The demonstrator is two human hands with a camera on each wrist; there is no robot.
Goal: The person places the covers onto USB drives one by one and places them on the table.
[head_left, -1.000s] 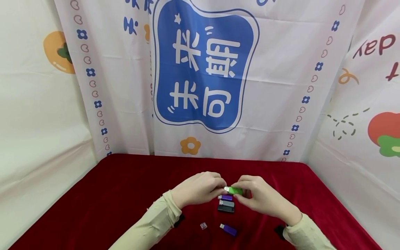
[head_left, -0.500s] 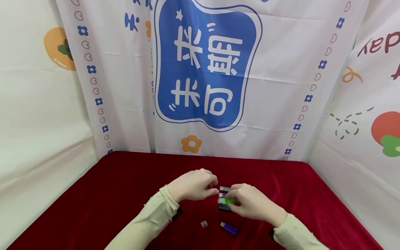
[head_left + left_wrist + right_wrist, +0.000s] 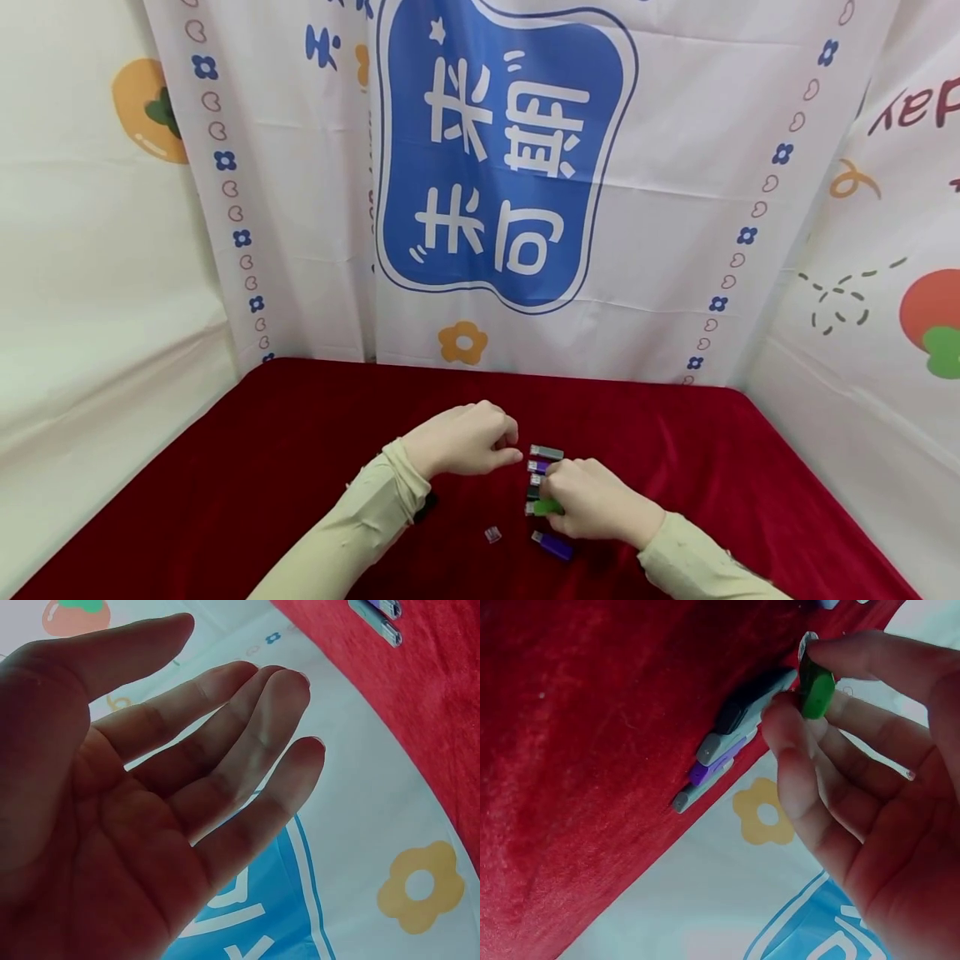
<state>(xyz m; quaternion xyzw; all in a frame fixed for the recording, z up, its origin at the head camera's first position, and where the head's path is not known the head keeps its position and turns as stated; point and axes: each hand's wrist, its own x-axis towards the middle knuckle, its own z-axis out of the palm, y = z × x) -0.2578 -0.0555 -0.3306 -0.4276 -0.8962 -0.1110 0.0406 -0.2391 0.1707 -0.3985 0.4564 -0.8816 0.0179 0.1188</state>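
Between thumb and index finger, my right hand (image 3: 596, 502) pinches a green USB flash drive (image 3: 550, 507) with a clear cap on its plug end. It is at the near end of a row of drives: a grey one (image 3: 551, 453) farthest away, then a purple one (image 3: 537, 467), another grey one (image 3: 711, 747) and a black one (image 3: 739, 712). My fingers partly cover the row in the head view. Left of the row, my left hand (image 3: 468, 439) hovers with loosely bent fingers and nothing in it; the left wrist view shows its bare palm (image 3: 112, 817).
Nearer to me lies a purple flash drive (image 3: 553, 546) with its metal plug bare. A small clear cap (image 3: 492, 534) lies to its left. Red velvet cloth (image 3: 337, 433) covers the table, and printed white curtains (image 3: 675, 208) hang behind and at both sides.
My left hand has come away from the green flash drive's cap end and moved slightly left. My right hand has carried the drive toward me, past the row to its near end.
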